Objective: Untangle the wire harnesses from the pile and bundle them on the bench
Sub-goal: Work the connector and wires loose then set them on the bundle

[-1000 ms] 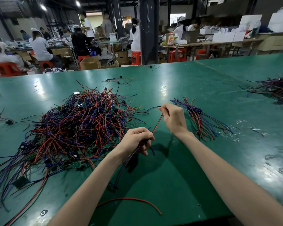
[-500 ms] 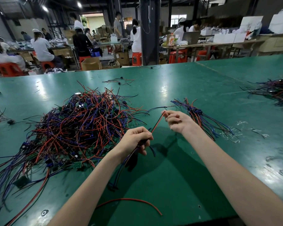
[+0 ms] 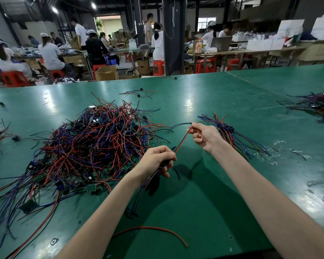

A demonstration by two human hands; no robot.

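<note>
Left hand (image 3: 157, 160) and right hand (image 3: 207, 136) hold a red wire (image 3: 183, 140) taut.

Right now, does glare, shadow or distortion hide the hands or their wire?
Head view: no; glare streaks the bench near the pile, arm shadows darken it below, the lens bows its far edge; left hand, right hand and red wire are sharp.

Single head-worn wide-angle view, facing forward and down across the green worktop (image 3: 213, 101).

The camera sits above the worktop's near edge, close in. Both forearms (image 3: 105, 212) rise from the bottom border to the left hand (image 3: 157, 159) and right hand (image 3: 206, 136) near mid-frame, with a harness wire (image 3: 182, 140) taut between them. The wire pile (image 3: 94, 144) lies left of centre. The worktop's far edge crosses the upper third, and the workshop (image 3: 120, 43) fills the top.
</note>
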